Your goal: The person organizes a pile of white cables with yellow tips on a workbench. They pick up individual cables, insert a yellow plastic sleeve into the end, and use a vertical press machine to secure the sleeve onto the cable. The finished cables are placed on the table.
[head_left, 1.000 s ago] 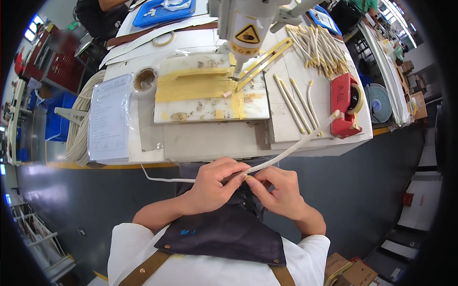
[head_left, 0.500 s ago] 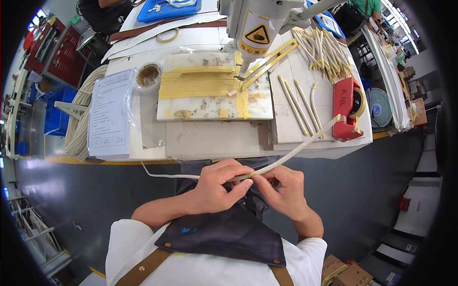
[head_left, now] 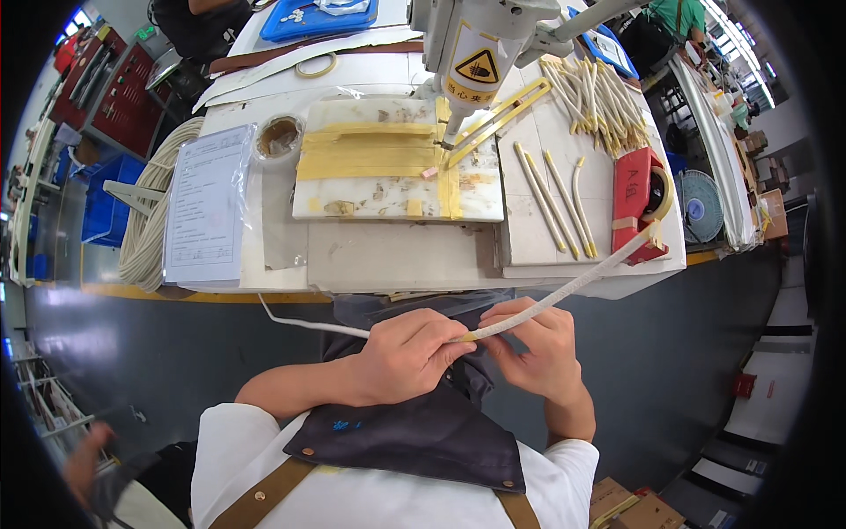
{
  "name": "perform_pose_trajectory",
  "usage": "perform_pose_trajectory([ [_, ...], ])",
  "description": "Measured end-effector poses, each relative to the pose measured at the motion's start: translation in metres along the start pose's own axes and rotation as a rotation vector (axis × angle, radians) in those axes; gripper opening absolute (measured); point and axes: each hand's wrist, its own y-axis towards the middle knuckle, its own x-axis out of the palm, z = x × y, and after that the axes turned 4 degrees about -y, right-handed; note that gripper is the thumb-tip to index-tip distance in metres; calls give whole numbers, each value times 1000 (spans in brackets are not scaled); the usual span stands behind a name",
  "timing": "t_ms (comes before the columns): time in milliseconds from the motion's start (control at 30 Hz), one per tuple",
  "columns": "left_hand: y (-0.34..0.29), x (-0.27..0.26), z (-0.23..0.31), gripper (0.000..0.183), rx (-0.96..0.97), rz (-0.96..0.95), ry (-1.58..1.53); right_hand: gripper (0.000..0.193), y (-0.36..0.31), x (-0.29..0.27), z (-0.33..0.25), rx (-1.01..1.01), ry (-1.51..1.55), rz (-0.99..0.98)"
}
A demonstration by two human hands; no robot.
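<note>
A white braided cord (head_left: 573, 286) runs across in front of me, its far end overlapping the red tape dispenser (head_left: 627, 189) in view. My left hand (head_left: 407, 354) pinches the cord between thumb and forefinger, right beside a band of yellow tape (head_left: 468, 336) wrapped round it. The cord's other side trails out leftward past that hand toward the table edge. Close by, my right hand (head_left: 539, 354) has curled fingers and thumb on either side of the cord, just right of the tape. Its fingertips are partly hidden.
On the white table (head_left: 397, 256) stands a press-like machine (head_left: 480, 53) over a taped white board (head_left: 352, 198). Several cut cord pieces (head_left: 599, 101) with yellow ends lie at right. A sleeved paper sheet (head_left: 210, 207) and coiled cord (head_left: 145, 238) are at left.
The cord has shifted right, its end now farther across the dispenser. My right thumb and forefinger have spread from the tape band, uncovering it. Someone's blurred arm has appeared at lower left.
</note>
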Motion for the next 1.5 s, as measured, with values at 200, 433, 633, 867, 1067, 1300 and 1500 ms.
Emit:
perform_pose_trajectory([
  [200,1,-8,8,15,-303,-155,-289,17,-2,17,10,83,176,61],
  [433,5,-22,-4,27,-1071,-541,-1045,62,-16,37,12,359,746,62],
  [633,8,-22,6,22,-1028,-475,-842,69,-15,48,11,353,1127,162],
  [867,-11,-18,-9,32,254,-137,403,35,-30,33,9,393,1296,2],
  [1067,-13,-19,-11,30,301,-174,499,27,-28,33,3,612,878,-2],
  [1300,-12,-14,-20,21,-143,-233,29,20,-12,35,9,201,322,-15],
  [1500,-2,-29,-32,27,-1198,-471,-1298,21,-6,32,22,11,321,-38],
])
